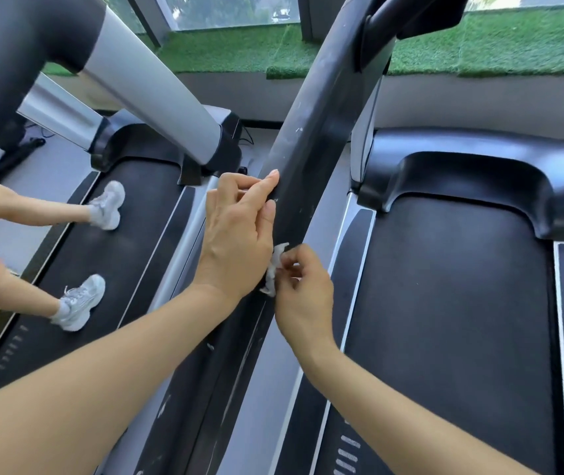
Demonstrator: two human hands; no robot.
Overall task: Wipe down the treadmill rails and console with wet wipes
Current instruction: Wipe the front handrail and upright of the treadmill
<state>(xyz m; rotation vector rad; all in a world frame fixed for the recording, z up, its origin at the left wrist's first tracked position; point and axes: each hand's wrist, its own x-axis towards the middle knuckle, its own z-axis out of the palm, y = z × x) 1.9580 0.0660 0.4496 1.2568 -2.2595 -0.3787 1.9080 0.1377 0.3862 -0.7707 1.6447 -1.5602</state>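
Observation:
A long black treadmill rail (311,138) runs from the bottom centre up to the top right, marked with pale scuffs. My left hand (236,231) lies against its left side, fingertips touching the rail. Just below it, my right hand (302,293) pinches a small crumpled white wet wipe (275,269) against the rail. Most of the wipe is hidden between the two hands. The console is not in view.
A black treadmill belt (445,320) with its motor cover (472,180) lies to the right. On the neighbouring treadmill belt (129,248) to the left, another person's legs in white sneakers (76,303) stand. A grey upright (150,84) slants above. Green turf (479,46) lines the window ledge.

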